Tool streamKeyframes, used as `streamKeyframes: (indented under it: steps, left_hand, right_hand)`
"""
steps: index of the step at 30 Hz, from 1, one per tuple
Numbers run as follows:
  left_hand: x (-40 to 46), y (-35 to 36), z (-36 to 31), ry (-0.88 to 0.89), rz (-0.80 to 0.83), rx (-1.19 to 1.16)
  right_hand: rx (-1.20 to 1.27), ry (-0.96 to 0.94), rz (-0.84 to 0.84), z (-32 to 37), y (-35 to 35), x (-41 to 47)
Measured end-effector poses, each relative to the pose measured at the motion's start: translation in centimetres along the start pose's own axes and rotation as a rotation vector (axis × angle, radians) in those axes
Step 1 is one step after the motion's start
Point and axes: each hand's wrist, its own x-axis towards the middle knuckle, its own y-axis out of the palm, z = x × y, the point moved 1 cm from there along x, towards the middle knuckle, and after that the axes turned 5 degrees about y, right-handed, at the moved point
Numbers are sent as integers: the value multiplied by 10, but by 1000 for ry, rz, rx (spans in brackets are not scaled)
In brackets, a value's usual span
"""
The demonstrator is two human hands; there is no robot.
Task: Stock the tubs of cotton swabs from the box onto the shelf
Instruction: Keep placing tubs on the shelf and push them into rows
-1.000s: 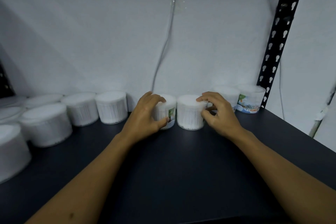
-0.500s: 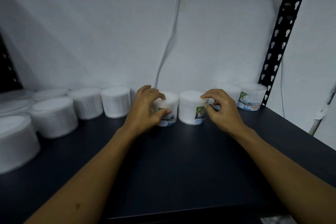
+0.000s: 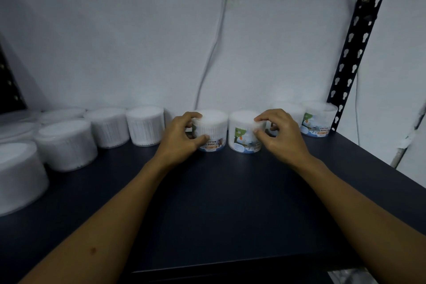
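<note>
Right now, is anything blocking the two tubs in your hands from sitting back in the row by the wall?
Nothing visible. The left hand grips one tub and the right hand pinches the next tub; both already stand on the shelf in the row.

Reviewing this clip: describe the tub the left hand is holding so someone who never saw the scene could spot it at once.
Find the black slotted upright at the shelf's back right, then follow the row of tubs along the wall leftward to the middle pair. The left hand grips the left tub of that pair. Unlike the plain white tubs further left, its label shows "COTTON BUDS".
</note>
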Motion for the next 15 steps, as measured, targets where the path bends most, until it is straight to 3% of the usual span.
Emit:
streamKeyframes:
  steps: [5, 15]
  left_hand:
    - [0, 2, 0, 3, 6, -37]
    - [0, 1, -1, 2, 0, -50]
  right_hand:
    - [-9, 10, -64, 1, 0, 1]
    - [-10, 16, -30, -3, 3, 1]
